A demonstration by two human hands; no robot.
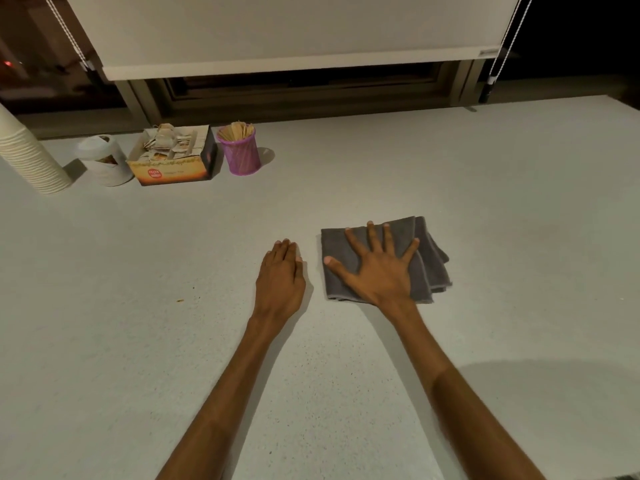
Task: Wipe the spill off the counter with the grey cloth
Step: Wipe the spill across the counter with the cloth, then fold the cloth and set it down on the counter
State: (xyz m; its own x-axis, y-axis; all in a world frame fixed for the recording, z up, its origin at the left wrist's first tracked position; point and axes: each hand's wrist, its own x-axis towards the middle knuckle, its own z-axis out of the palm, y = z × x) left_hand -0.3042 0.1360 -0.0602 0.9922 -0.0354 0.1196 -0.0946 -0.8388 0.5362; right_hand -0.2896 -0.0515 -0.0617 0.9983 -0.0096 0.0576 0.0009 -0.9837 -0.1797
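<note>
Key relation: grey cloth (377,261) lies directly under the right hand (381,268), not beside it; no reach needed, only a push.
Right hand: palm down, fingers spread wide, pressed flat on the cloth; not pinching or gripping it.
Left hand: left hand (280,278) rests palm down on bare table (346,375), fingers together, holding nothing; just left of the cloth's left edge, w/ a narrow gap, not touching it.
Nearer hand: right, already in contact w/ cloth.
Cloth: folded, roughly square; layered loose edges stick out past the right hand's little-finger side; folded edge toward the thumb.
Long axis: none clear; fold lines run roughly away from the person.
Spill: no obvious wet patch visible; one small brownish speck (179,300) sits on the table, well left of the left hand. Can't tell if that's the spill.
Likely next move: judged only; slide the cloth under the flat right hand, prob. leftward if the speck is the target, which means the left hand is in the path.
Far side: cup stack, jar, box of sachets, purple stick holder; well beyond both hands, out of the way.
</note>
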